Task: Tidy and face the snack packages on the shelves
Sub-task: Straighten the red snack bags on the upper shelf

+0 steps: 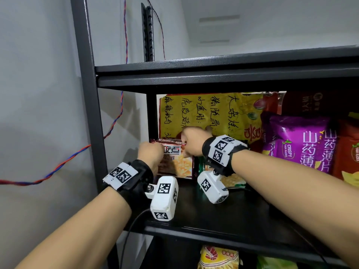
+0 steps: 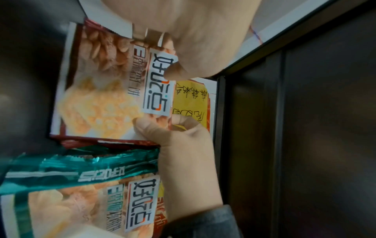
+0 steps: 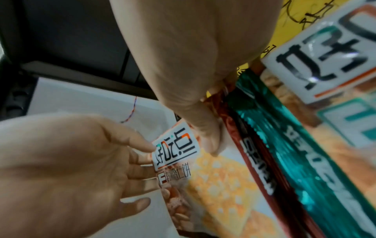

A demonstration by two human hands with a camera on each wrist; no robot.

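- Red snack pack (image 1: 177,162) stands upright at the left end of the black shelf (image 1: 223,208), front facing out, just in front of a yellow handwritten sign (image 1: 198,111).
- Left hand (image 1: 150,153) holds the pack's upper left edge; thumb on the front by the white label, fingers curled behind it.
- Right hand (image 1: 194,141) pinches the pack's top right corner, thumb on the front, fingers over the top seal.
- Green snack pack (image 2: 85,180) stands just right of the red one, touching it, mostly hidden behind the right wrist in the head view.
- Purple yam chip bags (image 1: 303,144) stand further right on the same shelf.
- 2 more bags, yellow (image 1: 218,257) and green (image 1: 275,263), on the shelf below.
- Red-blue twisted wire (image 1: 58,167) runs along the wall on the left.
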